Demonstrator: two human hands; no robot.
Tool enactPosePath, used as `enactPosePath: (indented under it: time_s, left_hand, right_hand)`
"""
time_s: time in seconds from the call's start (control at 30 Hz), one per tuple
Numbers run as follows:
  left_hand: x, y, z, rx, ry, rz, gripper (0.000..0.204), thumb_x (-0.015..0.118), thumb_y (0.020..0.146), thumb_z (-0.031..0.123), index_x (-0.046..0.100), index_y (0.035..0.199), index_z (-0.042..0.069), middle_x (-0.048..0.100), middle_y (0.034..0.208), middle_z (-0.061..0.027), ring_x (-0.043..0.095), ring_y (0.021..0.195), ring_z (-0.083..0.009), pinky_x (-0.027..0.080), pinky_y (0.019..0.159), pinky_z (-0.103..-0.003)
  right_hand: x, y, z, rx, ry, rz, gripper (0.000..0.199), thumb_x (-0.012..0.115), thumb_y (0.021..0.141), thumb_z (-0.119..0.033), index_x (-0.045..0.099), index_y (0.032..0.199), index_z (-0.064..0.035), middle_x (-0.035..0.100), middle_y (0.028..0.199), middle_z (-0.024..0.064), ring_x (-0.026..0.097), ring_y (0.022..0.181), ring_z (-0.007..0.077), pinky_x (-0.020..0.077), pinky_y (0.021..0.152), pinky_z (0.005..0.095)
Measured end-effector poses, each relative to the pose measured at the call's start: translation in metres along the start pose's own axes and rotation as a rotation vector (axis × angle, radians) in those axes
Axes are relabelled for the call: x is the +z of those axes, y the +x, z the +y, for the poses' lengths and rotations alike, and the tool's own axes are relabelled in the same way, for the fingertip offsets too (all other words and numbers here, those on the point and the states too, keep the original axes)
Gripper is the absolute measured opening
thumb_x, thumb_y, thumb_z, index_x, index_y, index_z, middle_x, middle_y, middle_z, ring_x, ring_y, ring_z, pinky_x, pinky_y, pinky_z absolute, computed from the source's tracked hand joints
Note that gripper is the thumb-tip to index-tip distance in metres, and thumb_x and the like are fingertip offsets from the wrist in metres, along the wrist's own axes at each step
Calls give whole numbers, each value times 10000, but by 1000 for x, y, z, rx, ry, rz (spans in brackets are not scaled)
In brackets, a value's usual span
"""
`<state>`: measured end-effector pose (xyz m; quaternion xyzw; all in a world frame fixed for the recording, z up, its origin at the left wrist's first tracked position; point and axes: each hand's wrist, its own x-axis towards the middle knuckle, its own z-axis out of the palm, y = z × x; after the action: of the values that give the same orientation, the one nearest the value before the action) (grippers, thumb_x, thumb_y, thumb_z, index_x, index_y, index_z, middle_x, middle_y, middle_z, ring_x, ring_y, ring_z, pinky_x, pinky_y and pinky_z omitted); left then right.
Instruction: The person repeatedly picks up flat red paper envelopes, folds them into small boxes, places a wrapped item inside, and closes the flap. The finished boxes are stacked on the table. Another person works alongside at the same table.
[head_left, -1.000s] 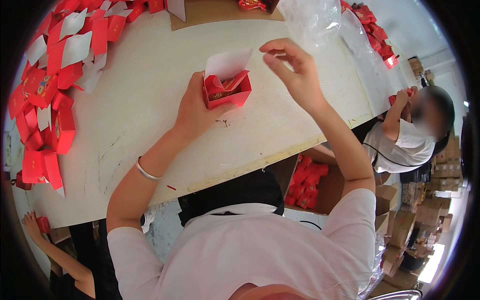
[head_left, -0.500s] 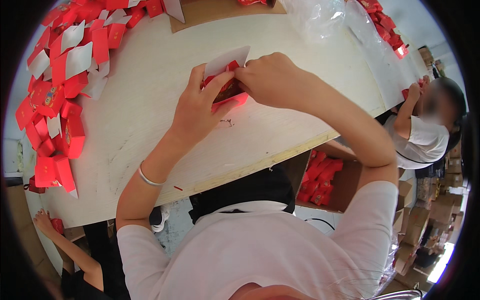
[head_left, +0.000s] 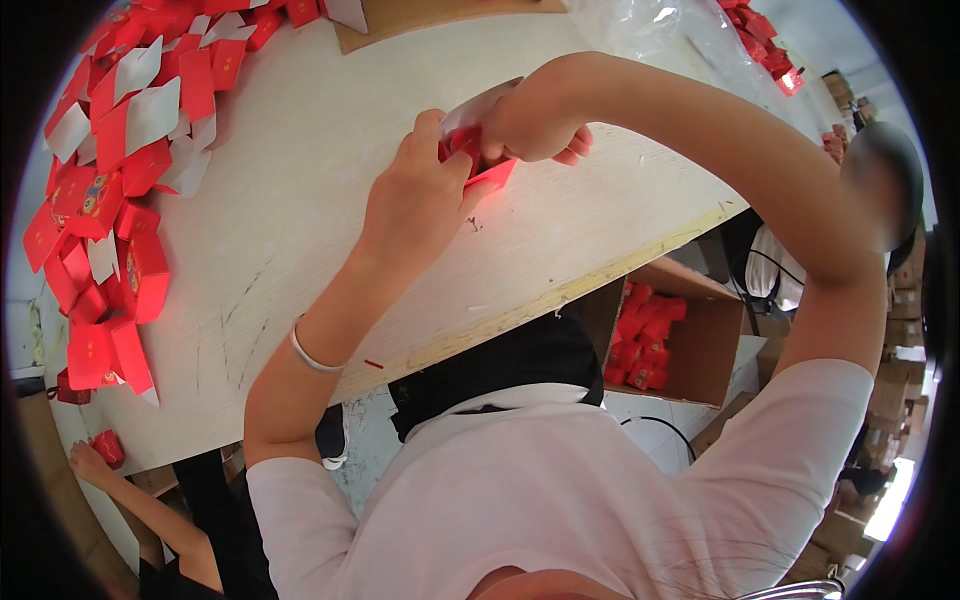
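A small red paper box [head_left: 497, 177] with its lid flap raised is held just above the white table. My left hand [head_left: 415, 190] is closed round its left side, thumb along the near edge and fingers at the back. Over the box's open top my right hand [head_left: 535, 122] is bent down, thumb and forefinger inside the opening and the other fingers curled outside it. Whatever those fingertips pinch is hidden. The grey-white inner face of the lid flap [head_left: 480, 108] shows behind the hands.
A heap of red boxes [head_left: 130, 170], several with open flaps, covers the table's left side. Clear plastic sheeting [head_left: 640, 30] and a cardboard piece [head_left: 440, 18] lie at the far side. Below the table edge stands a carton [head_left: 700, 350] of red items. Co-workers are at left [head_left: 95, 465] and right.
My right hand has turned over and reached down into the box, its elbow swinging outward to the right. The box and my left hand have shifted slightly right.
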<state>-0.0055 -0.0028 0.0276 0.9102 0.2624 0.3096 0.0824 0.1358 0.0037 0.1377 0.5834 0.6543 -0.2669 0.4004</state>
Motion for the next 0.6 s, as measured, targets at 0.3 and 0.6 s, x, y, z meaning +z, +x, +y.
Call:
enactPosePath:
  time_s: [0.3,0.6]
  left_hand:
    - [-5,2,-4,-74,-14,-52,246,720,717,206,607,839,25,454,1051,-147,584,776,-271,502,647,-355]
    - [1,1,0,-137,-707,148,555,614,820,194,352,1298,87,393,1291,-162,483,1114,-271,445,879,-341]
  right_hand:
    - [43,1,30,-310,434,752,285,477,901,-265,530,1018,-10,596,762,106,577,764,189,445,683,323]
    - [104,72,7,-756,1758,766,358,558,880,-265,498,1155,-44,577,1009,54,543,921,133,431,827,271]
